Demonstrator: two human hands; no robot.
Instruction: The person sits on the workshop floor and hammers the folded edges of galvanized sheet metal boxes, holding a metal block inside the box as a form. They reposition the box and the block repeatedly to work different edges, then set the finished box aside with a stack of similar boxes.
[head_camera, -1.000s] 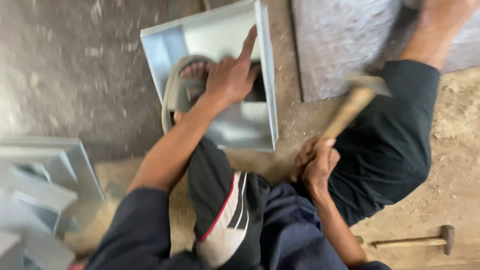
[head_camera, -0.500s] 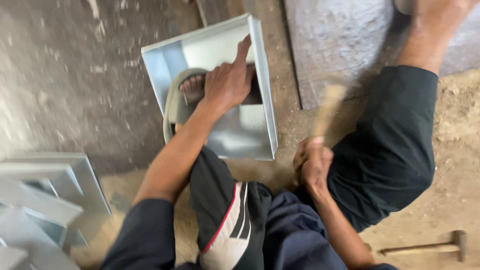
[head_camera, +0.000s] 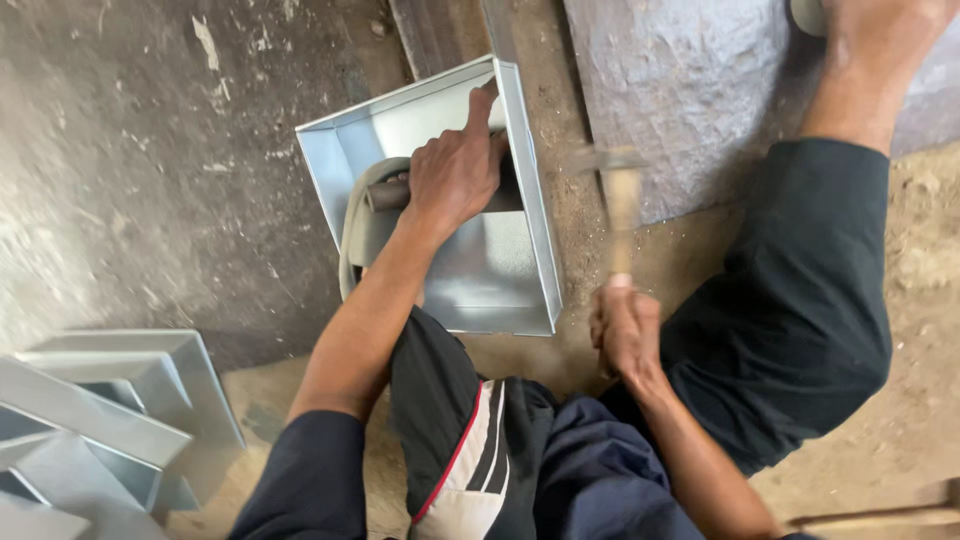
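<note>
The left hand (head_camera: 455, 175), above the middle of the frame, presses flat onto a shiny sheet-metal tray (head_camera: 440, 115), its index finger stretched up along the tray's raised right wall; it steadies the tray rather than gripping it, and a dark round bar (head_camera: 385, 192) shows just under the palm, inside the tray. To the right and lower, the right hand (head_camera: 622, 325) is clenched around the wooden handle of a hammer (head_camera: 620, 205), which stands nearly upright with its head blurred just beside the tray's right edge. The blur makes it hard to tell whether the head is touching the metal. The step in hand looks like hammering the tray's right wall into shape against the bar; the next blow calls for the left hand to keep the tray from shifting and for the finger on the wall to stay clear of the strike. A rough stone slab (head_camera: 700, 90) lies at upper right, a stack of similar metal trays (head_camera: 100, 420) at lower left.
</note>
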